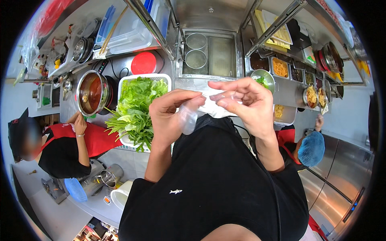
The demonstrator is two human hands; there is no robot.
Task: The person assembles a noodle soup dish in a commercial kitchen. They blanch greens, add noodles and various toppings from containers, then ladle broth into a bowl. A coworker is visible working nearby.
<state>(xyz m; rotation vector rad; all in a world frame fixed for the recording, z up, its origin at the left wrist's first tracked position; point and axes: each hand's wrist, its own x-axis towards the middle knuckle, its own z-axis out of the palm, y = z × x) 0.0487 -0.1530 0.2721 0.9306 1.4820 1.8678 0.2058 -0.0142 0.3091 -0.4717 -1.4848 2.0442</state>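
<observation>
In front of my chest, my left hand (171, 110) pinches a thin, clear piece of plastic (188, 119), which hangs below its fingertips. Whether it is a bag or a disposable glove I cannot tell. Facing it, my right hand (251, 102) has its fingers bent and its thumb drawn in; what lies between those fingertips looks thin and see-through but is hard to make out. Behind and below the fingertips is a crumpled white item (215, 109), partly covered by the hands. Just beside my left hand stands a white basket (169, 82) of leafy greens (140, 98).
Ahead, a steel cooker (211, 56) holds two round baskets. At left are a pot of red liquid (93, 93), a red lid (143, 63) and a co-worker (64, 148). Food trays (280, 68) and bowls line the right, near another person (307, 150). Metal shelves (277, 28) overhang both sides.
</observation>
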